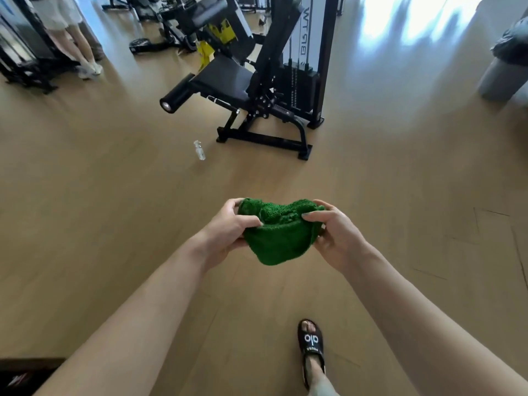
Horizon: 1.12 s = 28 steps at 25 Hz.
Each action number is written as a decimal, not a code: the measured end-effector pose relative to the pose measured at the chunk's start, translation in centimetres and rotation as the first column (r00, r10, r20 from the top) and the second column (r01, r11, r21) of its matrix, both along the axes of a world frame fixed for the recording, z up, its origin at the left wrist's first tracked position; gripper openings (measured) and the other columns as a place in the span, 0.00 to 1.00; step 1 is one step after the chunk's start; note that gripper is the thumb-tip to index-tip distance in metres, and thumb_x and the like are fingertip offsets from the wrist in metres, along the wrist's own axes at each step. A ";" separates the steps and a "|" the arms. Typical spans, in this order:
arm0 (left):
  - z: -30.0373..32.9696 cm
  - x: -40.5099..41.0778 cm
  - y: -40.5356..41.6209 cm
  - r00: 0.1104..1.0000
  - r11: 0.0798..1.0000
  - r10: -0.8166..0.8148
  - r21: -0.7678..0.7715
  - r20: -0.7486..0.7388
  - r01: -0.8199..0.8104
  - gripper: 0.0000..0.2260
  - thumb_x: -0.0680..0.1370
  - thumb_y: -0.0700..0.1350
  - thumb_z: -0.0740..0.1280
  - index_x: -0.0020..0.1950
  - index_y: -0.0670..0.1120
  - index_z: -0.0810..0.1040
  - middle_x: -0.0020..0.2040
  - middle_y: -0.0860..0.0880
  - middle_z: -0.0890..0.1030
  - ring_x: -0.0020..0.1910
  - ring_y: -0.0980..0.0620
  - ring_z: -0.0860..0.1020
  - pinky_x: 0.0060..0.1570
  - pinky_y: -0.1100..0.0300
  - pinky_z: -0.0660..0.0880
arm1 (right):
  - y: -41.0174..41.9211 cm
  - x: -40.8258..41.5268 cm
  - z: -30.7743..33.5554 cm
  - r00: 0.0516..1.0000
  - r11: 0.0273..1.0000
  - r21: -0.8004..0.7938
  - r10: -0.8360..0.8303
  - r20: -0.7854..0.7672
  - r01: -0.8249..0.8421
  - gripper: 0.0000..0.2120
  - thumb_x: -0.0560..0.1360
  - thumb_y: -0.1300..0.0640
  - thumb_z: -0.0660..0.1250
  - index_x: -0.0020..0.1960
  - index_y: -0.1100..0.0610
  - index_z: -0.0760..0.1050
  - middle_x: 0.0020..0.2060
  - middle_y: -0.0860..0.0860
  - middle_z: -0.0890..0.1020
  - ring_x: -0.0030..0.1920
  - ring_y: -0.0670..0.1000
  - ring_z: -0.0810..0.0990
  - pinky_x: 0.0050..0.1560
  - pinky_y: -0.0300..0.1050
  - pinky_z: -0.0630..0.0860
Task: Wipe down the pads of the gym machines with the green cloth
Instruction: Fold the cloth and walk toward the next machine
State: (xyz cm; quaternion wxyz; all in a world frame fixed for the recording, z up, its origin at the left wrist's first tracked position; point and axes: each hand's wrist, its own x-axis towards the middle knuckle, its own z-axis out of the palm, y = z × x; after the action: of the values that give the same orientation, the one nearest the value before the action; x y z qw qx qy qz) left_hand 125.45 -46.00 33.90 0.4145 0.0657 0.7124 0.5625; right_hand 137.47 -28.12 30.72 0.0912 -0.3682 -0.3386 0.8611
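I hold a bunched green cloth (278,234) in front of me over the wooden floor. My left hand (228,230) grips its left side and my right hand (335,232) grips its right side, thumbs on top. Ahead stands a black gym machine (265,110) with a flat black seat pad (225,77), a black roller pad (175,97) sticking out to the left and a back pad (208,12) higher up. The cloth is well short of the machine and touches none of its pads.
A small clear spray bottle (199,150) stands on the floor in front of the machine's base. Another person's legs (83,50) are at the far left beside other equipment. My sandalled right foot (311,350) is below. A grey object (503,72) sits at the right edge.
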 end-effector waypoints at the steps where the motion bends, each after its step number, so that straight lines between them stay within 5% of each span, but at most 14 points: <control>1: 0.1 -1.9 1.7 1.000 1.000 0.011 -0.002 0.009 -0.011 0.25 0.76 0.34 0.68 0.71 0.50 0.69 0.62 0.44 0.80 0.52 0.47 0.83 0.49 0.53 0.82 | 1.7 -2.4 0.0 0.998 0.998 0.016 0.063 0.020 -0.064 0.26 0.70 0.74 0.66 0.66 0.59 0.74 0.59 0.62 0.82 0.53 0.59 0.83 0.48 0.49 0.83; 6: 1.5 -12.7 8.1 0.976 0.968 0.202 0.135 0.080 -0.211 0.14 0.76 0.35 0.62 0.60 0.46 0.76 0.49 0.45 0.80 0.41 0.50 0.79 0.37 0.58 0.78 | 9.7 -14.8 3.7 0.956 0.968 0.034 0.252 -0.153 -0.249 0.24 0.72 0.69 0.67 0.67 0.60 0.74 0.58 0.62 0.83 0.55 0.60 0.83 0.55 0.53 0.81; 9: 0.5 -18.6 10.4 0.983 0.984 0.178 -0.003 0.054 -0.178 0.06 0.77 0.40 0.68 0.52 0.45 0.75 0.44 0.46 0.79 0.40 0.50 0.78 0.33 0.59 0.78 | 11.4 -22.3 3.1 0.921 0.917 0.080 0.387 0.051 -0.390 0.17 0.74 0.66 0.69 0.63 0.66 0.76 0.56 0.65 0.83 0.53 0.60 0.85 0.53 0.53 0.83; 12: -1.1 -26.3 12.7 0.984 0.981 0.175 -0.077 -0.020 -0.176 0.10 0.76 0.48 0.74 0.46 0.46 0.75 0.42 0.47 0.80 0.42 0.50 0.80 0.41 0.56 0.79 | 13.5 -31.3 0.8 0.928 0.920 0.152 0.340 0.151 -0.361 0.19 0.72 0.68 0.70 0.62 0.69 0.75 0.55 0.67 0.83 0.50 0.62 0.86 0.43 0.50 0.84; 16: -3.2 -39.7 15.2 0.991 0.983 0.018 -0.177 -0.133 -0.042 0.18 0.68 0.55 0.78 0.41 0.47 0.73 0.43 0.44 0.80 0.45 0.47 0.79 0.50 0.52 0.75 | 17.1 -43.7 -0.7 0.928 0.909 0.196 0.345 0.143 -0.368 0.30 0.64 0.71 0.71 0.66 0.60 0.74 0.59 0.66 0.80 0.54 0.65 0.84 0.49 0.58 0.83; 19: -3.5 -48.5 17.5 0.994 0.978 -0.084 -0.198 -0.073 0.068 0.14 0.74 0.47 0.77 0.50 0.44 0.74 0.50 0.46 0.82 0.49 0.50 0.82 0.50 0.54 0.79 | 19.6 -51.4 -0.6 0.934 0.902 0.253 0.317 0.167 -0.351 0.32 0.68 0.74 0.66 0.67 0.50 0.73 0.58 0.60 0.78 0.55 0.62 0.81 0.50 0.58 0.84; 23: -3.2 -58.9 21.7 0.971 0.953 -0.204 -0.202 0.122 0.226 0.24 0.74 0.46 0.76 0.68 0.49 0.74 0.62 0.45 0.83 0.58 0.49 0.84 0.59 0.52 0.82 | 23.0 -60.4 -0.2 0.931 0.887 0.286 0.329 0.158 -0.362 0.35 0.67 0.75 0.62 0.67 0.46 0.73 0.60 0.58 0.77 0.59 0.62 0.79 0.54 0.62 0.81; 28: -5.4 -69.6 28.6 0.922 0.898 -0.319 -0.239 0.221 0.368 0.12 0.79 0.47 0.69 0.60 0.45 0.83 0.57 0.46 0.87 0.59 0.49 0.85 0.64 0.51 0.79 | 28.8 -71.7 -2.3 0.924 0.876 0.297 0.352 0.147 -0.381 0.34 0.64 0.73 0.63 0.64 0.47 0.77 0.60 0.59 0.80 0.59 0.61 0.80 0.58 0.63 0.80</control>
State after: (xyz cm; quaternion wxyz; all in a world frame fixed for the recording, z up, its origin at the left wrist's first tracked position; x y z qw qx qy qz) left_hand 55.84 -17.38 28.49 0.5738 0.0824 0.7214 0.3789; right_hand 65.80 0.64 28.44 -0.0303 -0.3155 -0.5410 0.7790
